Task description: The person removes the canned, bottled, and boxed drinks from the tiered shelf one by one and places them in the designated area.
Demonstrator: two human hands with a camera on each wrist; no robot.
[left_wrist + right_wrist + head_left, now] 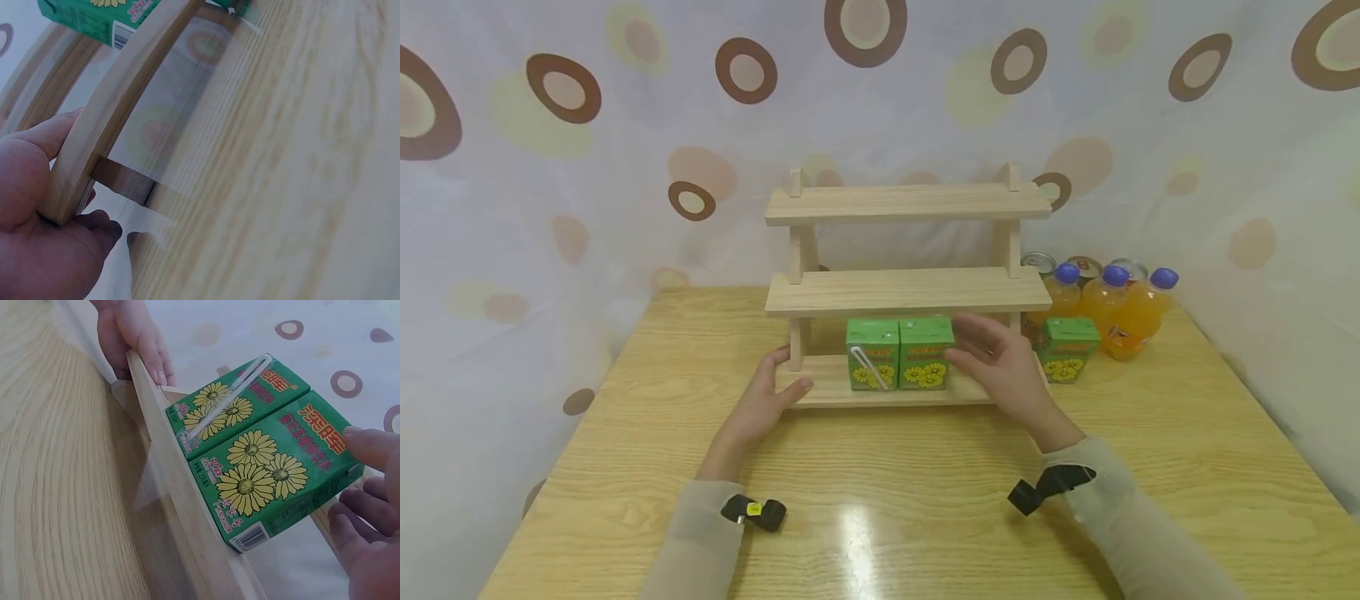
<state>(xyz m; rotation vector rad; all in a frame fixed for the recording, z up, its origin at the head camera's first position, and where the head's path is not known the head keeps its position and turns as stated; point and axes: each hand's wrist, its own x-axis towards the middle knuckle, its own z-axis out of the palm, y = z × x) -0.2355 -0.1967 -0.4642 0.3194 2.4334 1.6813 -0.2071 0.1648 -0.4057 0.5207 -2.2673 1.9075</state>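
Observation:
A wooden three-tier shelf [910,289] stands on the table. My left hand [762,402] grips the left end of its bottom board, thumb on top and fingers underneath in the left wrist view. Two green drink cartons with yellow flowers sit side by side on that board. The left carton [863,358] has a white straw slanting across its front. At the right carton [269,465] is my right hand [1003,367], pinching its right edge with the thumb on the front and the other fingers curled at the side and behind.
Another green carton [1070,350] stands on the table [880,483] to the right of the shelf. Behind it are orange drink bottles [1105,302] with blue caps and several cans [1084,268]. A patterned cloth [880,108] hangs behind the table.

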